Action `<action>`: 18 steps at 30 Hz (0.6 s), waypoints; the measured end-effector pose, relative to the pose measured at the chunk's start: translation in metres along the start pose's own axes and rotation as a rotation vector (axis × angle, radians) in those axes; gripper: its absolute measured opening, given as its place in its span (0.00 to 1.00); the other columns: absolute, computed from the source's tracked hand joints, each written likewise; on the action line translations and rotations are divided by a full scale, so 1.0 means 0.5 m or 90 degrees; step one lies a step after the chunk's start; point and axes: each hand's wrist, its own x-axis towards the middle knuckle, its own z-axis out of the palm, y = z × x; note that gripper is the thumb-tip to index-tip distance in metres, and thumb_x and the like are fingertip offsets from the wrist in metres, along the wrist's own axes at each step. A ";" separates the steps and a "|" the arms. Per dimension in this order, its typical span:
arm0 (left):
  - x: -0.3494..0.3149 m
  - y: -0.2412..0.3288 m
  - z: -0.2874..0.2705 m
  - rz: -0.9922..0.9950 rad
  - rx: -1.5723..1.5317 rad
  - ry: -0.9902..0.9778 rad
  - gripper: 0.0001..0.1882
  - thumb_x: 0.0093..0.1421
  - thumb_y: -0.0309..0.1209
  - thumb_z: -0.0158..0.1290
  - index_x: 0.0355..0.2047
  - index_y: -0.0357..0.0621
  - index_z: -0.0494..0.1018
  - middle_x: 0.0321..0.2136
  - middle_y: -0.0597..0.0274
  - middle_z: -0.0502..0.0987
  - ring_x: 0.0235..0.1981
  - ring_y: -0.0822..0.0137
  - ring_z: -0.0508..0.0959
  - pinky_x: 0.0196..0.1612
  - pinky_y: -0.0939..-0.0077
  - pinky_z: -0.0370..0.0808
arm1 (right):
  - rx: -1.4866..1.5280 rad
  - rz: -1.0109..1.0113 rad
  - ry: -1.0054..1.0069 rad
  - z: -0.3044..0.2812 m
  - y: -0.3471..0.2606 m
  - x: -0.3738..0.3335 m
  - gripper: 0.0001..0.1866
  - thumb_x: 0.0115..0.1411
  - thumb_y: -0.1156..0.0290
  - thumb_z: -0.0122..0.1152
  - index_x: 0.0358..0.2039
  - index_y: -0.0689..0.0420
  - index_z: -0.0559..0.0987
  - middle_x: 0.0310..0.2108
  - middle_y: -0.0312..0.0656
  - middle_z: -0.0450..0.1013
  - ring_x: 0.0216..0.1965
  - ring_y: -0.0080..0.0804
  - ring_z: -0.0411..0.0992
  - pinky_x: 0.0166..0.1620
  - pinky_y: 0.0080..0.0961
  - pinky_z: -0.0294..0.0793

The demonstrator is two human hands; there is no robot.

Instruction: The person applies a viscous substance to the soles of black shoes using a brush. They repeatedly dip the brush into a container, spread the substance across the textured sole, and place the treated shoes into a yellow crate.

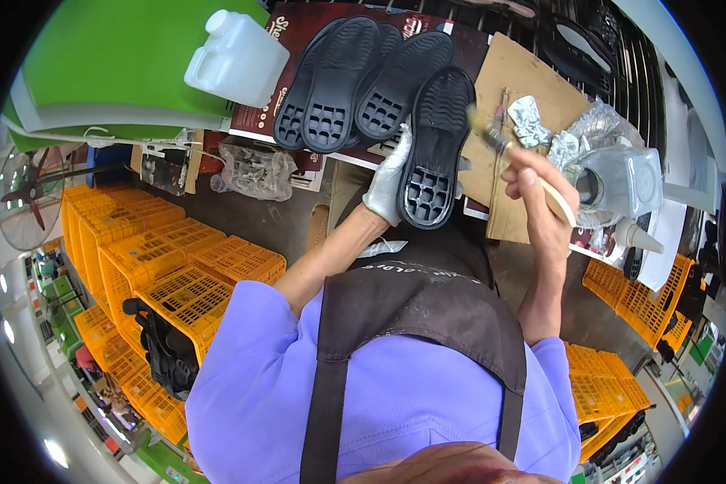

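Observation:
A black shoe sole (432, 143) with a grid of hollow cells at its heel is held up in my left hand (391, 177), which wears a light glove. Bare of any glove, my right hand (540, 189) grips a brush (558, 200) by its pale handle. The brush's bristles, smeared by motion, are just right of the sole's upper part and appear apart from it. Several more black soles (340, 85) lie overlapping on the dark red printed cardboard (260, 121) beyond my left hand.
On the left stands a white plastic jug (235, 60). To the right, brown cardboard (492, 169) bears crumpled foil (527, 121), beside a clear plastic container (625, 179) and a nozzle bottle (639, 238). Orange crates (181, 290) are stacked at lower left, more (609, 383) at lower right.

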 end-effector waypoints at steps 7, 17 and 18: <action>0.011 -0.009 -0.021 -0.004 -0.018 -0.001 0.30 0.64 0.52 0.30 0.54 0.42 0.61 0.46 0.46 0.71 0.41 0.57 0.76 0.43 0.63 0.75 | -0.222 -0.035 0.071 0.059 0.081 -0.026 0.10 0.59 0.70 0.55 0.40 0.59 0.73 0.25 0.44 0.72 0.25 0.28 0.71 0.30 0.22 0.70; 0.064 0.030 -0.007 -0.013 -0.056 0.062 0.42 0.58 0.64 0.28 0.51 0.36 0.63 0.40 0.38 0.72 0.37 0.46 0.76 0.40 0.55 0.76 | -0.019 0.089 0.034 0.109 0.109 -0.029 0.17 0.51 0.73 0.64 0.36 0.59 0.64 0.36 0.46 0.70 0.27 0.25 0.73 0.32 0.22 0.72; 0.067 0.036 -0.006 -0.035 -0.052 0.068 0.43 0.56 0.66 0.29 0.50 0.36 0.64 0.39 0.39 0.73 0.36 0.47 0.77 0.39 0.56 0.77 | 0.035 0.107 0.044 0.109 0.115 -0.026 0.17 0.52 0.74 0.63 0.36 0.59 0.64 0.38 0.47 0.70 0.28 0.24 0.72 0.32 0.20 0.72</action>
